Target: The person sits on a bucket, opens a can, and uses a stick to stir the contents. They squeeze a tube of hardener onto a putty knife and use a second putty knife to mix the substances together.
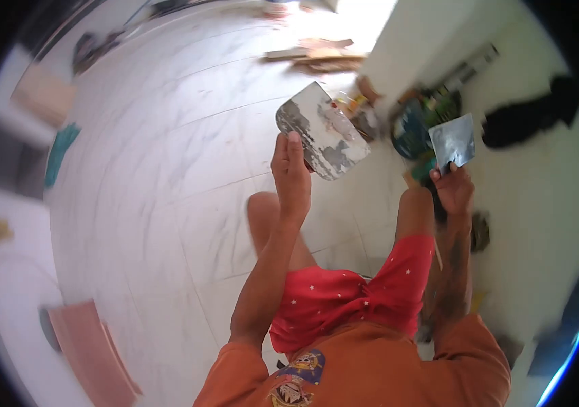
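Note:
My left hand [291, 178] is closed on a plastering trowel [322, 132]. Its flat plate has rounded corners and is smeared with white and grey plaster. The thumb lies along the plate's near edge, and most of the handle is hidden. On the right, my right hand [454, 188] grips a putty knife [454, 141] with a wide, shiny metal blade pointing up and away from me. The two tools are apart, both held in the air in front of my knees.
White marble-look tiles [167, 169] cover the floor. Broken boards [316, 55] lie ahead. A blurred clutter of bags and items [412, 125] sits against the right wall, near a dark cloth [534, 114]. Pinkish panels [92, 353] rest at lower left, and a teal item [62, 154] lies farther up.

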Demonstrator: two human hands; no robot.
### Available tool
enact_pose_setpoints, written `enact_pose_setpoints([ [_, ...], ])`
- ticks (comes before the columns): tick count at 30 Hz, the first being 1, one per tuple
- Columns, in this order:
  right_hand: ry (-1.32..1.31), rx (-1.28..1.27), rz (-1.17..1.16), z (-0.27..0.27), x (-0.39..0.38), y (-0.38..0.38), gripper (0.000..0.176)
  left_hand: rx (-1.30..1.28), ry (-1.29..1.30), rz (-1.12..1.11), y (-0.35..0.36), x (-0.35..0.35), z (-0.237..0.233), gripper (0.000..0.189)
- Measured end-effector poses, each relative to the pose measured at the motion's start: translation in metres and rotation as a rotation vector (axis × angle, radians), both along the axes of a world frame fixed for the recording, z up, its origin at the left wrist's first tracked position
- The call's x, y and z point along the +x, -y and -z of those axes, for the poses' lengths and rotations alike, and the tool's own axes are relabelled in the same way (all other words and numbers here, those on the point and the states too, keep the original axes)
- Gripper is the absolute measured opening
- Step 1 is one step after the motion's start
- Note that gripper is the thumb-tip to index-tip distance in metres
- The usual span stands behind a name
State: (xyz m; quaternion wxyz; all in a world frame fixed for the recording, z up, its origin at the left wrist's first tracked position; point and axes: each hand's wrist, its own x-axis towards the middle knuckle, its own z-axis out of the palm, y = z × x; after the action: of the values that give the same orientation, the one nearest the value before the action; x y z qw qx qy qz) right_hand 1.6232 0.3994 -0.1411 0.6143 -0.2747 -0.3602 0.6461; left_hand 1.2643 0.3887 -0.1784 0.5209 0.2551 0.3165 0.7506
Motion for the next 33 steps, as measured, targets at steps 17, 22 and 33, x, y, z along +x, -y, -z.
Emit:
enact_pose_setpoints([
  [17,1.239,0.105,-0.955,0.157,-0.017,-0.184,0.025,-0.1,-0.083,-0.802,-0.02,0.098,-0.054,0.027],
  [22,1.781,0.829,-1.565,0.239,-0.039,-0.152,0.027,-0.106,-0.038,-1.018,0.03,0.122,-0.07,0.028],
  [33,1.802,0.864,-1.91,0.205,0.015,-0.099,0.035,-0.402,0.095,-1.155,0.025,0.133,0.002,0.031],
])
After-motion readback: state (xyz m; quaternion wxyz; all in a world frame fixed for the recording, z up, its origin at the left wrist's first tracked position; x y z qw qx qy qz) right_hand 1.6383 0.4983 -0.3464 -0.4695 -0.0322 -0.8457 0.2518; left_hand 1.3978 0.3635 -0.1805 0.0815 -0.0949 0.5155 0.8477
